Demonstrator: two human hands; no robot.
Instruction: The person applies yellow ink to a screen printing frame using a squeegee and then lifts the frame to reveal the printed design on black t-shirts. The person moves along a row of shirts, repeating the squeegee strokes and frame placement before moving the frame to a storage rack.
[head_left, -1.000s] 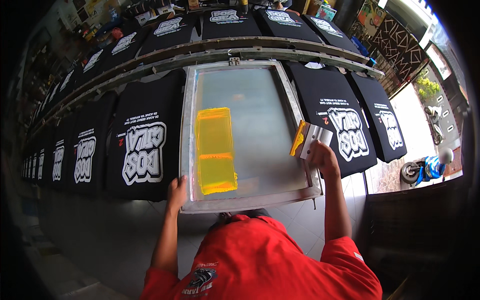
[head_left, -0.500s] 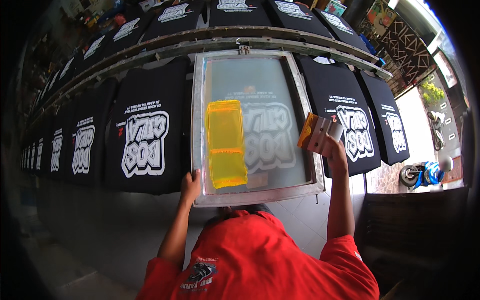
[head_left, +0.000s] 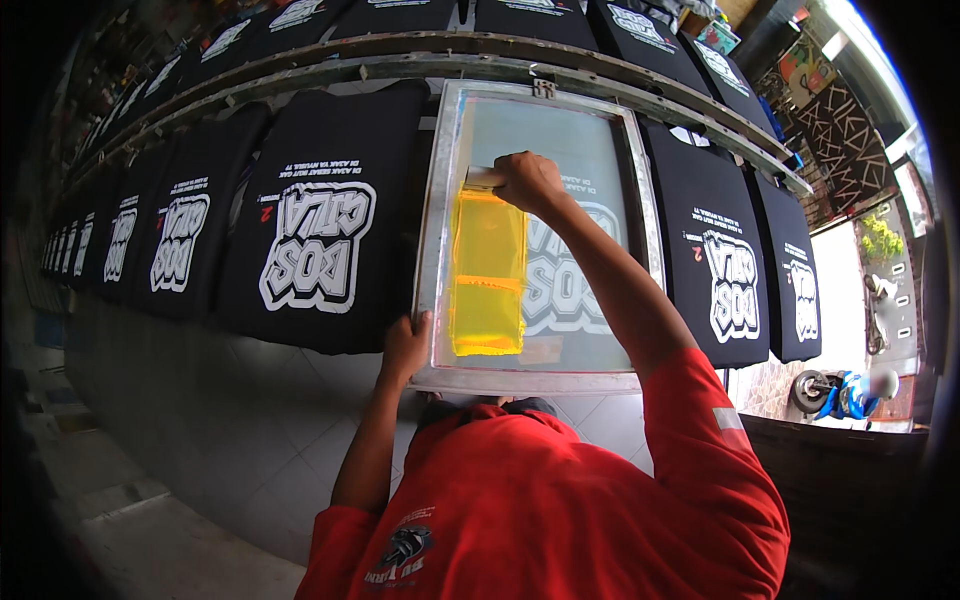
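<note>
Screen frame [head_left: 530, 381]: positioned in front of the torso, between a black shirt [head_left: 330, 130] on its left and a second black shirt [head_left: 700, 185] on its right. Left hand [head_left: 407, 347]: closed on the frame's left rail, near its lower corner. Right hand [head_left: 531, 183]: closed around the squeegee [head_left: 484, 177] — located inside the frame, upper left, at the far end of the yellow ink [head_left: 488, 268]. A white print shows through the frame's mesh [head_left: 550, 130].

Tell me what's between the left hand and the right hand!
In the head view, the frame's left rail and the yellow patch on the mesh lie between the left hand and the right hand.
</note>
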